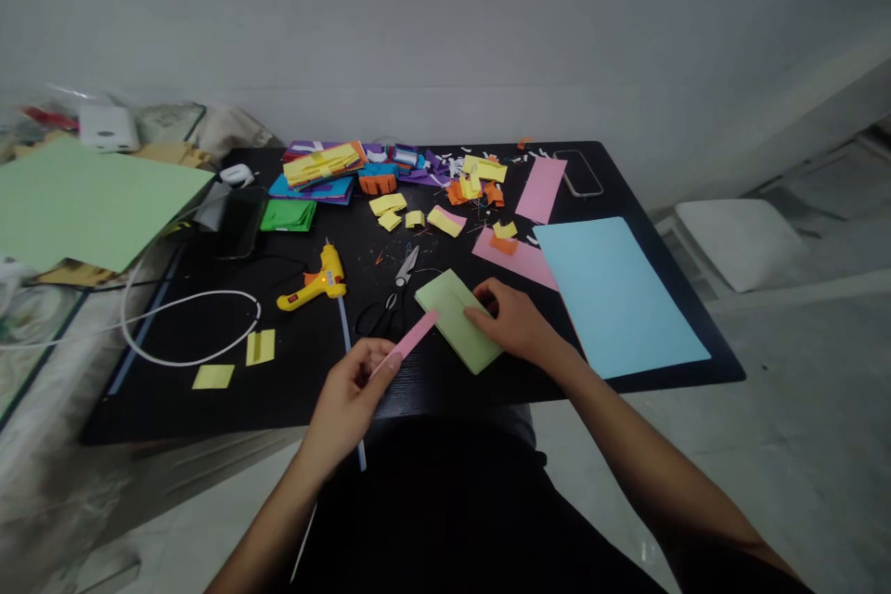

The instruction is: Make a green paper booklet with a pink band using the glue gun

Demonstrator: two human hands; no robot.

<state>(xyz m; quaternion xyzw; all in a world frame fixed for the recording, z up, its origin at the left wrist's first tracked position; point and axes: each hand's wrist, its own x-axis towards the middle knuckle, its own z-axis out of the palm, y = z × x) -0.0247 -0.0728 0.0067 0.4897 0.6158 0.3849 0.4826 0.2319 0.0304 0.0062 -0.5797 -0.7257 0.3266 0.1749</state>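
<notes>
My left hand (362,380) is closed on a narrow pink paper strip (418,332), pinched between thumb and fingers. The strip's far end reaches the left edge of a light green folded paper (456,320). On that green paper's right side my right hand (511,320) is closed, thumb on top and the other fingers curled at the edge. Scissors (398,288) with black handles lie just left of the green paper, blades pointing away. Farther left rests a yellow glue gun (318,281), a glue stick (346,325) trailing from it toward me.
Light blue sheets (623,297) cover the table's right side, beside pink paper (519,258). Folded coloured papers (324,167) and scraps line the back, near a phone (577,174). A white cable (191,362) loops at left, by small yellow pieces (213,377).
</notes>
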